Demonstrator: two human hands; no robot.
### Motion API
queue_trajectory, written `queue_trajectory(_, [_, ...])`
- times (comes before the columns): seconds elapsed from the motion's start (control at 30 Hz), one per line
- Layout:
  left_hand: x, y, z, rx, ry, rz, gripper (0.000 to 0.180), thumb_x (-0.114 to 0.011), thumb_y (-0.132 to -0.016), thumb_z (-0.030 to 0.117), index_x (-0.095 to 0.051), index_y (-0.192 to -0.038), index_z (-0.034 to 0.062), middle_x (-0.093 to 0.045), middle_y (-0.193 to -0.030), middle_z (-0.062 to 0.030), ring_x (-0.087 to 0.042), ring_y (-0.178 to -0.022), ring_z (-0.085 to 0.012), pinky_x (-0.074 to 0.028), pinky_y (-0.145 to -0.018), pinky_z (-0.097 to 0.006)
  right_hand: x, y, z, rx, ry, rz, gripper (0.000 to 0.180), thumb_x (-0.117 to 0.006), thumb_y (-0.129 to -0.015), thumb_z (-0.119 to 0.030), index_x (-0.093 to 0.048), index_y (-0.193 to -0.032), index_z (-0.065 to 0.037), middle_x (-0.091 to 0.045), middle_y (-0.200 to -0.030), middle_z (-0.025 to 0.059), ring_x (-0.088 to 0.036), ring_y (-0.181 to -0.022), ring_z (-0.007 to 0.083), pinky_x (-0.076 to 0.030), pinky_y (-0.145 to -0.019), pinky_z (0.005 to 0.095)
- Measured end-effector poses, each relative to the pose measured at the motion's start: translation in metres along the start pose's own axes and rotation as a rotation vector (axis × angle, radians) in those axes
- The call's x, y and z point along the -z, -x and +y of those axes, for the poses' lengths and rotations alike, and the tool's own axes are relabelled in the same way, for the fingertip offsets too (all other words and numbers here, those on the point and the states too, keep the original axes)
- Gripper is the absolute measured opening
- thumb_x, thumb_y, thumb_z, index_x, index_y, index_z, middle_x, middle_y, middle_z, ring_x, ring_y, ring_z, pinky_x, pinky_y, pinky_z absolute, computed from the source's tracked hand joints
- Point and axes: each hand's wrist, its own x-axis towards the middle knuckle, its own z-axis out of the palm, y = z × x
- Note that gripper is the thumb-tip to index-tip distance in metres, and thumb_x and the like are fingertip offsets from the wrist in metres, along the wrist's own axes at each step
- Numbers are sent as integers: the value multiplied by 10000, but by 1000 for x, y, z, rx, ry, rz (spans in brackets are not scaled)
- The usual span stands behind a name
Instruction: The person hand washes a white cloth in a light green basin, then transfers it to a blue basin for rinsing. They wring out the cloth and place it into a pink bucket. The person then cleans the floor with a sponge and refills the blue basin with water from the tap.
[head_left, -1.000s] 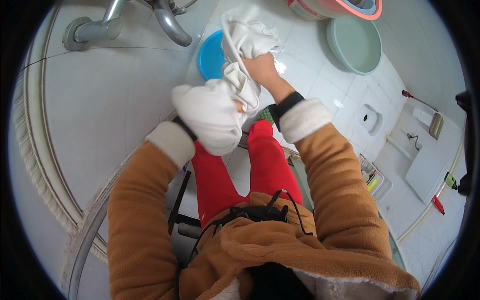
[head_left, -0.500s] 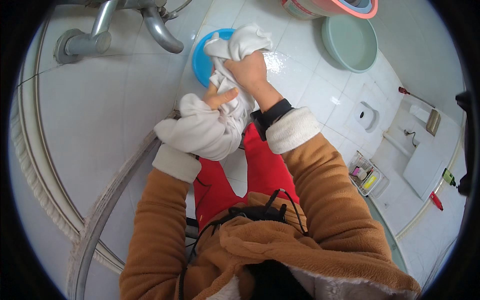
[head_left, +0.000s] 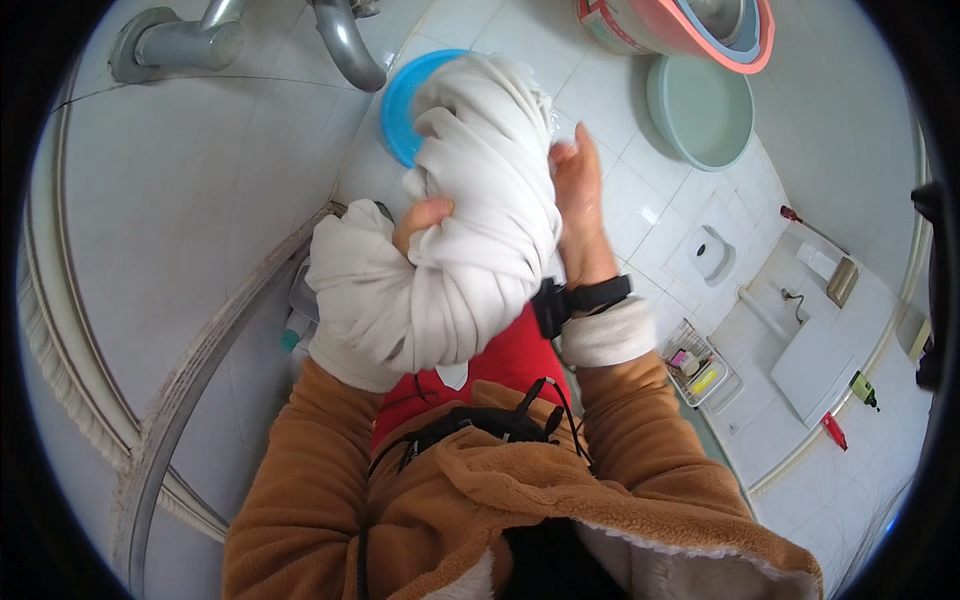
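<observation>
A long white cloth (head_left: 480, 200), twisted and folded into a thick bulky roll, hangs over my left forearm and rises in front of me. My left hand (head_left: 425, 222) is closed around it; only the thumb side shows, and the other fingers are buried in the folds. Just right of the cloth, my right hand (head_left: 580, 190) is open, fingers pointing away from me, its edge close against the fabric. Whether it touches cannot be told. Behind the cloth a blue basin (head_left: 400, 110) on the floor is partly hidden.
Stacked pink and blue basins (head_left: 745, 50) and a pale green basin (head_left: 705, 115) stand at the far right. A metal pipe fitting (head_left: 350, 50) juts from the left wall above a metal rail (head_left: 200, 380). Right lie a squat toilet (head_left: 712, 255) and a wire basket (head_left: 695, 360).
My right hand has let go of the cloth and moved to its right side. The cloth has swung up into a thicker, raised bundle, with my left hand still gripping it.
</observation>
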Motion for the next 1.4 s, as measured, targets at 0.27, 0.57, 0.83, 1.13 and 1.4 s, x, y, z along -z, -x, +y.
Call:
queue_trajectory(0.27, [-11,26,-14,83,278,-201,517,-732,-806,235,-481,-1211,34,-573,-1059,-103,-550,-962,-185,-449,-822,-312,-40,13,49,-183,-625,-800,578,-588,-916,-458,-478,-1292,-33,-552,-1293,179,-579,-1140,292,-476,-975,425])
queue_trajectory(0.57, [-33,81,17,287,-332,155,647,-742,-808,267,-391,-1294,24,-519,-1168,-141,-513,-1065,-211,-421,-892,-315,-64,4,-25,-243,281,-531,531,-688,-870,-306,-556,-1267,20,-641,-1198,170,-659,-1032,280,-539,-929,387])
queue_trajectory(0.83, [-34,33,62,180,-1285,424,765,-751,-809,295,-311,-1368,16,-471,-1265,-175,-480,-1156,-234,-397,-953,-318,-99,-30,1,603,1264,-202,591,-788,-656,-242,-566,-1116,57,-677,-1020,208,-676,-920,315,-531,-819,378])
queue_trajectory(1.13, [-21,-10,60,-304,-969,427,898,-762,-810,327,-220,-1451,6,-417,-1373,-213,-443,-1259,-260,-369,-1023,-322,-81,-31,10,169,461,-334,456,-704,-716,-29,-545,-1141,23,-642,-973,126,-635,-857,239,-529,-757,373])
queue_trajectory(1.4, [-17,-22,62,-318,-1095,422,1252,-823,-767,314,140,-1518,37,-154,-1555,-222,-263,-1419,-302,-313,-1110,-353,-90,3,13,-8,401,-266,552,-732,-790,-180,-496,-1246,20,-606,-1113,164,-611,-989,268,-524,-833,390])
